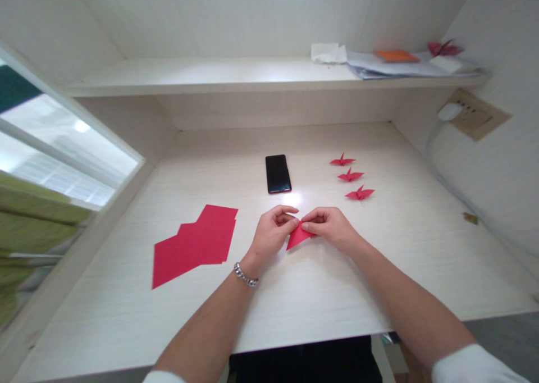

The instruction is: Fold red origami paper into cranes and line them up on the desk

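Note:
A folded piece of red paper (pixel 298 237) is pinched between both hands over the middle of the pale wooden desk (pixel 379 270). My left hand (pixel 272 231), with a metal bracelet at the wrist, grips its left side with curled fingers. My right hand (pixel 330 227) pinches its upper right edge. To the left lies a stack of flat red paper sheets (pixel 193 244). Three finished red paper cranes (pixel 351 176) sit in a row at the right, beyond my right hand.
A black phone (pixel 278 173) lies face up behind my hands. The shelf (pixel 210 74) above holds papers, an orange pad (pixel 396 55) and another red crane (pixel 444 49). A wall socket (pixel 474 115) with a white plug and cable is at the right. A window is at the left.

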A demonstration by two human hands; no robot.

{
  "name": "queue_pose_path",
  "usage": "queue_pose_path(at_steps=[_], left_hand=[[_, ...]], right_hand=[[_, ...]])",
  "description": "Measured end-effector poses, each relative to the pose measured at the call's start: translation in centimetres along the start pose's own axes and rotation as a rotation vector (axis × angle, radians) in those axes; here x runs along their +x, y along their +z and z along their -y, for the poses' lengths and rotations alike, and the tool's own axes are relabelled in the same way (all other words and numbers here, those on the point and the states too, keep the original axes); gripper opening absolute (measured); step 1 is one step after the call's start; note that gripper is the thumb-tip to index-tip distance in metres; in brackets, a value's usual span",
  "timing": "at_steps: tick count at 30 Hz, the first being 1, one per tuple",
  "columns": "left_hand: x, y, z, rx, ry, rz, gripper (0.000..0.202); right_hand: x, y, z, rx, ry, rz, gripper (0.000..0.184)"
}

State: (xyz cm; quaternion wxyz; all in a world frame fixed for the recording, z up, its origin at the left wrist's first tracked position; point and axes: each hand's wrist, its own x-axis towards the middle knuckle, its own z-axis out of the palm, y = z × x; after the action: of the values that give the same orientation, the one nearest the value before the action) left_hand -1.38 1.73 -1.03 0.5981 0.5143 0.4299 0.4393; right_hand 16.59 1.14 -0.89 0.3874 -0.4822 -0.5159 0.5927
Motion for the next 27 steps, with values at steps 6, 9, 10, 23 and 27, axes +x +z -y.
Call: queue_pose_path(at_steps=[6,9,10,23,27], left_hand=[[0.03,-0.02,-0.13,-0.009,0.017,0.006,0.028],[-0.04,0.09,-0.21,0.005,0.028,-0.009,0.027],[-0.06,0.11,-0.24,0.016,0.035,-0.014,0.026],[-0.11,0.04,-0.28,0.047,0.044,0.007,0.033],[-0.05,-0.02,-0.34,0.055,0.064,-0.076,0.032]], right_hand=[[0.04,0.01,-0.25,0.028,0.008,-0.005,0.024],[0.03,0.09,-0.18,0.015,-0.002,-0.015,0.023],[0.03,0.12,-0.12,0.013,-0.005,-0.017,0.023],[0.09,0.13,0.31,0.048,0.006,-0.051,0.027],[0.15,-0.08,0.19,0.064,-0.035,-0.084,0.03]])
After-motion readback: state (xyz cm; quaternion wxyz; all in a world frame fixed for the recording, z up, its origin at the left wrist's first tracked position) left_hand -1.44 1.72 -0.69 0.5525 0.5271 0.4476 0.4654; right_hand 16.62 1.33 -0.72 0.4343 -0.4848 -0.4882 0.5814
